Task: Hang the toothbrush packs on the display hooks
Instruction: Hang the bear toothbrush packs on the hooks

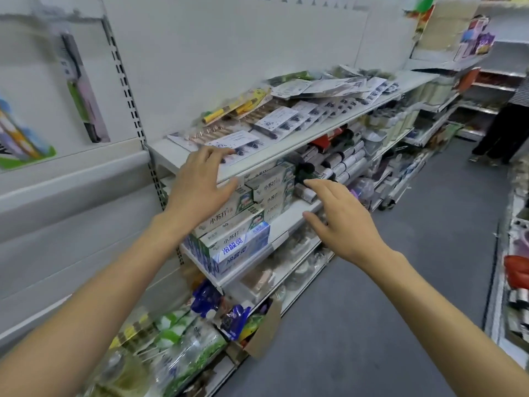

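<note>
Several flat toothbrush packs (286, 118) lie spread along the top white shelf (300, 144). My left hand (200, 181) reaches to the shelf's front edge, its fingertips on the nearest pack (229, 144), fingers relaxed and holding nothing. My right hand (340, 216) hovers open in front of the shelf below, apart from the goods. On the wall panel at the left, two toothbrush packs hang: a tall green and pink one (83, 90) and a colourful one (20, 138) at the frame's edge.
Stacked toothpaste boxes (252, 216) fill the second shelf, with dark rolls (337, 161) further along. Bagged goods and an open cardboard box (257, 336) sit at floor level. The grey aisle floor (415, 253) runs right; a person (506, 124) stands at its far end.
</note>
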A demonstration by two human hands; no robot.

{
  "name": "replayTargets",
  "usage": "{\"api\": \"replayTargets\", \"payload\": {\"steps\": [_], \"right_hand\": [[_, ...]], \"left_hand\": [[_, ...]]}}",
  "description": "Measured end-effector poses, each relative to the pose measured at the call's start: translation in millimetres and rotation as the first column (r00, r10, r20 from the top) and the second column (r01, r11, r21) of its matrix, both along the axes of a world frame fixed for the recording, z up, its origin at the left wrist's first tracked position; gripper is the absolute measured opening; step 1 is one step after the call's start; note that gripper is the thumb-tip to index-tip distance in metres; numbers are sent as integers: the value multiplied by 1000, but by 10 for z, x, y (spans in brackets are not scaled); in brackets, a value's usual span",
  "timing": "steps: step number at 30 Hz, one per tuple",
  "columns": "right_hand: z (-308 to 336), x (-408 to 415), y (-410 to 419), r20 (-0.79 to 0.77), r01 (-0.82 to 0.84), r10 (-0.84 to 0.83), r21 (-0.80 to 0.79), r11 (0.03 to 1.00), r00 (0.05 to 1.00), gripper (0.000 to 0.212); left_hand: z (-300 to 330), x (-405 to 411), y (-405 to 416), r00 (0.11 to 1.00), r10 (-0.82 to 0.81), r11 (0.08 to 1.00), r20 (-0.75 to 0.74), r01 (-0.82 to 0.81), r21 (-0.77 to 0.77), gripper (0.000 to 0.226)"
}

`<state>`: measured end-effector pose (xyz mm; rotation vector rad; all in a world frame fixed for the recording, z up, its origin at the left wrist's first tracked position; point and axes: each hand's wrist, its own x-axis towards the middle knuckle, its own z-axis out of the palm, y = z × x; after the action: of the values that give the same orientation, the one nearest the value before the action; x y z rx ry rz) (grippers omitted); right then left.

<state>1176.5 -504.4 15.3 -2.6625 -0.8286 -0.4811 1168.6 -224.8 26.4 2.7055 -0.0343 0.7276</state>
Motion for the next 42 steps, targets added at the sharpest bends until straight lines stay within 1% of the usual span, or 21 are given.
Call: {"api": "replayTargets", "payload": {"steps": [3,6,11,14,17,20,22,25,27,28,30,33,34,35,37,39,41,42], "right_hand": [[18,440,-21,-23,-11,12,17,1000,1000,57],[65,887,-3,-45,-49,49,7,999,998,57],[116,1789,53,-39,-116,118,37,993,992,57],[133,2407,108,-30,-175,178,67,982,984,56],[246,3050,184,33,-241,239,99,966,971,50],[412,3682,296,160,-285,266,113,952,951,43],[498,4079,400,213,-273,252,79,959,944,43],[562,4534,596,288,-193,198,-47,980,937,51],[570,4675,727,282,-150,182,-129,980,942,53],[568,4705,791,270,-121,165,-170,978,949,50],[566,4724,900,251,-76,133,-224,972,959,41],[593,4825,997,309,-54,106,-172,984,945,25],[620,4861,1019,321,-57,102,-146,988,942,19],[670,4866,1028,335,-71,103,-108,992,937,14],[777,4852,1016,362,-156,133,34,987,923,9],[896,4842,1002,357,-219,149,163,962,922,10],[1017,4827,997,330,-262,178,232,937,927,10],[1064,4817,999,297,-306,219,287,908,929,8]], "left_hand": [[84,471,65,998,49,998,-29,-50,-29,51],[136,906,162,994,85,996,-66,-86,-21,48],[169,1613,347,984,146,987,-101,-152,-49,43],[187,2027,439,973,191,980,-131,-196,-29,44],[257,2419,524,958,244,968,-153,-251,-29,47],[323,2767,634,933,316,947,-173,-321,-1,47],[361,2936,666,907,356,928,-223,-371,-28,46],[388,3089,666,885,366,912,-287,-402,-77,47],[406,3125,687,892,325,920,-314,-376,-114,52],[415,3126,695,891,316,922,-326,-370,-115,56],[431,3122,699,878,346,920,-329,-386,-62,63],[447,3107,636,822,464,880,-331,-471,63,74],[453,3105,615,801,494,864,-338,-497,83,78],[460,3105,600,792,502,856,-347,-511,72,82],[477,3093,567,821,454,865,-345,-500,-52,85],[492,3062,544,865,409,867,-292,-468,-172,79],[499,3007,526,889,421,857,-180,-455,-242,67],[509,2968,516,892,440,846,-106,-451,-282,57]]}}
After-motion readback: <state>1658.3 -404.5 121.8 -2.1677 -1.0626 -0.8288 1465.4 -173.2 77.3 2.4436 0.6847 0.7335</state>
